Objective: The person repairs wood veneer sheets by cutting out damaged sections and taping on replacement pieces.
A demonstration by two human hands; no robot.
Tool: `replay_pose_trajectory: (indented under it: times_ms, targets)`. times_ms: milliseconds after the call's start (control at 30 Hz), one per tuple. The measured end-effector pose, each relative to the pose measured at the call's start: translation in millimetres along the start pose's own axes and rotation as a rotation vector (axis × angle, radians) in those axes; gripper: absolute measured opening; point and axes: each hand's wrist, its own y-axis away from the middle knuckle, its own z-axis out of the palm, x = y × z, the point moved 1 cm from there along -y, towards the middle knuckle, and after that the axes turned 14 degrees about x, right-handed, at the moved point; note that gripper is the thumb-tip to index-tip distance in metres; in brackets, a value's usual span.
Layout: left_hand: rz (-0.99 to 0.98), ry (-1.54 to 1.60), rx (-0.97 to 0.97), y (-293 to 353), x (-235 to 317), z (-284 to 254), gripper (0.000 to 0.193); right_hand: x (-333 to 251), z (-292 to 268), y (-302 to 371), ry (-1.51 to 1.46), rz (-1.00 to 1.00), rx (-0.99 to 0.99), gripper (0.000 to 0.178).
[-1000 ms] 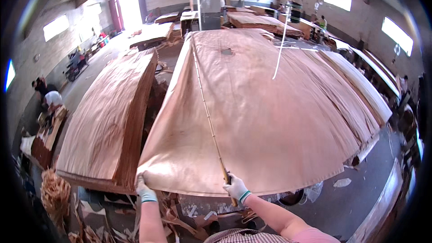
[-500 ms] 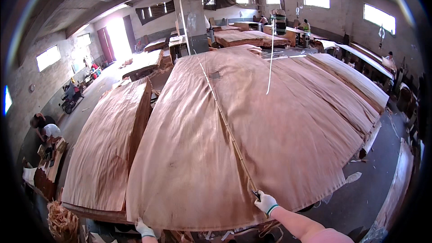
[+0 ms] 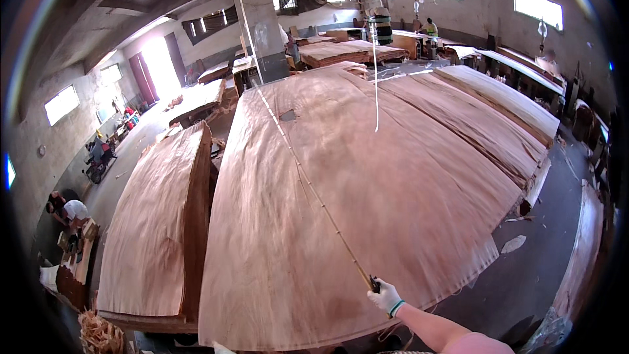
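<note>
Right hand (image 3: 385,297) gripping dark-handled tool (image 3: 374,283) on broad reddish veneer sheet (image 3: 393,196); left unseen.

Free room and obstacles:
- Veneer sheet (image 3: 406,183): wide, flat top, open above across nearly its whole spread.
- Long stick (image 3: 314,190): lies lengthwise on the sheet from the gloved right hand (image 3: 385,297) toward the concrete pillar (image 3: 257,19); splits the surface into two lanes.
- Hanging cord (image 3: 375,78): dangles over the sheet's far half.
- Second veneer stack (image 3: 157,223): close on the left, narrow gap between.
- Floor strip (image 3: 557,236): open on the right, with scattered scraps.
</note>
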Motion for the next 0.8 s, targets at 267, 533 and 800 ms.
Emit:
replay_pose_trajectory:
  times_ms: [267, 533, 800]
  targets:
    - [0.197, 0.073, -0.917, 214.1, 95.6, -67.3, 0.039, -14.6, -126.3, -81.4, 0.849, -0.404, 0.308, 0.035]
    - [1.304, 0.13, -1.922, 322.4, 256.1, -37.7, 0.023, -1.6, -183.6, -15.9, 0.655, -0.284, 0.589, 0.033]
    - [1.308, -0.021, -2.744, 356.5, 177.5, -77.4, 0.023, 181.8, -65.3, 400.2, 0.442, 0.596, 1.527, 0.029]
